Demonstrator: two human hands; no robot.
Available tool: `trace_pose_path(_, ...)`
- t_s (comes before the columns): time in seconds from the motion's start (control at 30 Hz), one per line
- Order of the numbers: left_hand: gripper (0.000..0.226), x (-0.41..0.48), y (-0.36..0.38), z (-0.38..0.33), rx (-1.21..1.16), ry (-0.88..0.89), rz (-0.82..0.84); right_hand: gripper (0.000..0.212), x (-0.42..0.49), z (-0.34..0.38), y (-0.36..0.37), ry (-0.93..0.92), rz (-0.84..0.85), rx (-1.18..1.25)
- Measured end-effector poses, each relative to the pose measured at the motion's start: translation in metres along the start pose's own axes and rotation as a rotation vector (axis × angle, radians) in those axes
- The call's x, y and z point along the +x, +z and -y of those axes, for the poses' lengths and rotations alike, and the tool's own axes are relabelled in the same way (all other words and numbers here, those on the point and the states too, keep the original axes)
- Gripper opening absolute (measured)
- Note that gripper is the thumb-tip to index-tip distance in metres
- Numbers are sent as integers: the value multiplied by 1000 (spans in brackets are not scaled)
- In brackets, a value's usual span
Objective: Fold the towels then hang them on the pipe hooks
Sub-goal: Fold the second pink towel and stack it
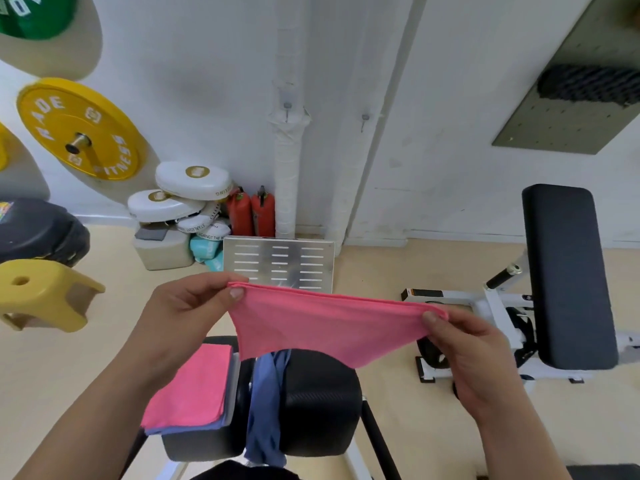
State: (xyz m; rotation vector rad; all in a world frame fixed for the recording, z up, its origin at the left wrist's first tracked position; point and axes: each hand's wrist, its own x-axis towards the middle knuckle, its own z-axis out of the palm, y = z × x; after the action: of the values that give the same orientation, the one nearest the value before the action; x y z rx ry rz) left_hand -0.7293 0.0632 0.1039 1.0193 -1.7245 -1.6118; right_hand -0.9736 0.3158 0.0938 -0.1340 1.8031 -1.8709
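Observation:
A pink towel [325,323] hangs stretched in the air between my hands. My left hand [187,310] pinches its upper left corner and my right hand [467,348] pinches its upper right corner. Below it, on a black padded bench [318,407], lies a folded stack [194,389] with a pink towel on top and blue ones beneath. A loose blue towel [268,407] drapes over the bench gap. On the white wrapped pipe [287,157] a small hook [287,109] sticks out, with a second hook [364,120] on the pipe to its right.
A metal slotted plate [280,263] leans by the pipes' base. Red extinguishers [251,211], white boxing pads [187,192] and yellow weight plates [76,129] sit left. A yellow stool [41,292] stands at left, another black bench [568,271] at right.

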Motion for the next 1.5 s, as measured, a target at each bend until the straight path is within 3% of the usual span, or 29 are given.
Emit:
trace_pose_path(0.1, 20, 10, -24, -3, 20, 32, 51, 24, -10, 12, 18, -214, -88, -112)
trace_pose_path(0.27, 28, 27, -34, -3, -40, 42, 55, 23, -26, 15, 55, -433, -187, -451)
trace_pose_path(0.47, 18, 29, -38, 1, -42, 64, -28, 4, -31, 9, 80, -381, -245, -538)
trace_pose_path(0.7, 15, 29, -35, 14, -20, -168, -36, 24, -7, -1, 85, -96, -139, -470)
trace_pose_path(0.83, 15, 27, -16, 8, -32, -203, -109, 15, -12, -4, 100, -20, -55, -308)
trace_pose_path(1.0, 16, -3, 32, -13, -130, -126, -1, 10, -43, 0, 125, -103, 81, -207)
trace_pose_path(1.13, 23, -28, 68, -15, -59, 5, 42, 15, -61, -2, 139, -172, 132, -215)
trace_pose_path(1.5, 22, -40, 84, -12, -88, -40, 73, 23, -60, -17, 123, -243, 125, -372)
